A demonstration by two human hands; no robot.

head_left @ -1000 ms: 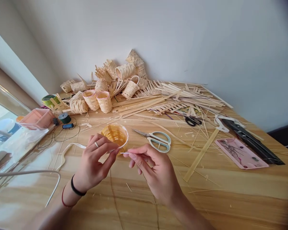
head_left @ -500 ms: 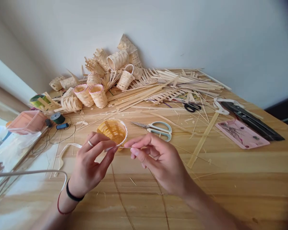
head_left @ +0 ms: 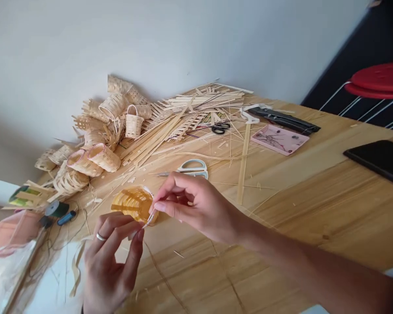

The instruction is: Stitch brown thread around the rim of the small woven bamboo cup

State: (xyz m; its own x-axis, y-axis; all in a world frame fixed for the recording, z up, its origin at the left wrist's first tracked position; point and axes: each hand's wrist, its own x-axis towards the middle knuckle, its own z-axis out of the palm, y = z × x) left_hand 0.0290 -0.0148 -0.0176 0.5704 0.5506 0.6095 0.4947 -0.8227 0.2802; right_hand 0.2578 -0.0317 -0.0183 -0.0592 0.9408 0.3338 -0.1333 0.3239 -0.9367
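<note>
My left hand (head_left: 109, 257) holds a small woven bamboo basket (head_left: 134, 203) by its rim, with the fingers on the near side. The basket is tilted, and its golden inside faces up and to the left. My right hand (head_left: 191, 205) pinches a thin needle (head_left: 149, 219) between thumb and fingertips, with the point at the basket's rim. The fingers of my right hand hide part of that rim. A pale strip (head_left: 77, 266) lies on the table below my left hand.
Woven baskets (head_left: 103, 157) and bamboo strips (head_left: 199, 102) lie piled on the wooden table (head_left: 281, 200). White-handled scissors (head_left: 193, 169) lie just behind my right hand. A pink tray (head_left: 280, 139), black scissors (head_left: 220, 127), a dark tablet (head_left: 378, 161) and red stools (head_left: 376, 80) lie farther right.
The view has tilted and swung right, bringing red stools and a dark tablet into sight. My right hand has moved closer to the basket, and the needle now meets its rim.
</note>
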